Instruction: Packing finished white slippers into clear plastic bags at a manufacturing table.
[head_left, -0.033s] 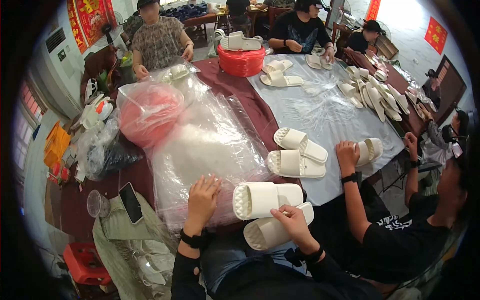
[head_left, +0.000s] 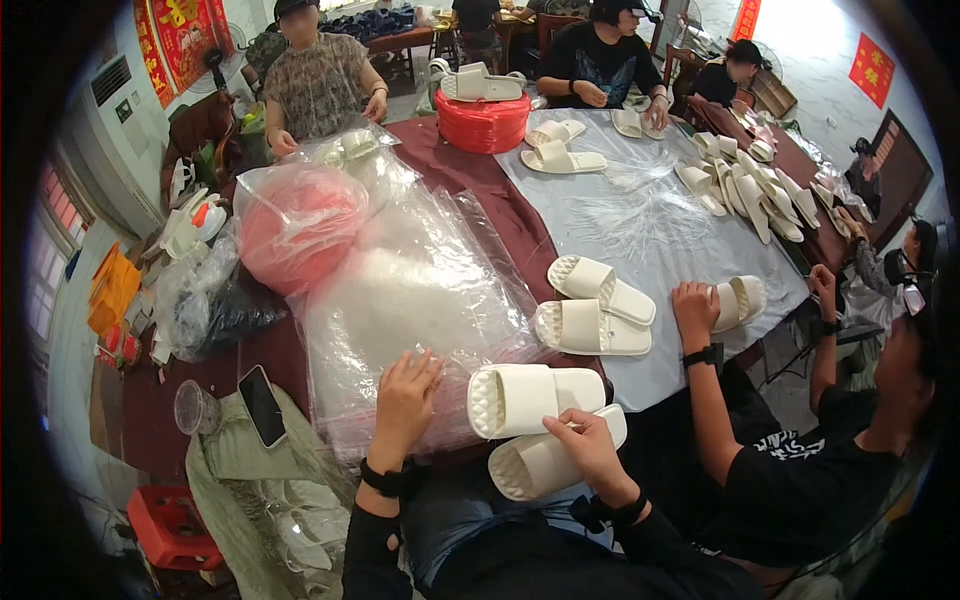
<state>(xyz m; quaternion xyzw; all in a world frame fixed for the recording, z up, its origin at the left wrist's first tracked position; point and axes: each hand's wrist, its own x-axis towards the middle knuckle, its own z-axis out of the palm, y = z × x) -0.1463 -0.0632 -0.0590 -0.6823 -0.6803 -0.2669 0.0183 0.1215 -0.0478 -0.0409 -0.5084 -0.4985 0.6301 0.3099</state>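
- The left hand (head_left: 403, 392) is lying open-fingered on the stack of clear plastic bags (head_left: 400, 290).
- The right hand (head_left: 585, 445) is grasping two cream-white foam slippers (head_left: 535, 415) at the table's near edge.

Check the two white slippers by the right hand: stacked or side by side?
Stacked: the upper slipper lies on the lower slipper, which the right hand touches.
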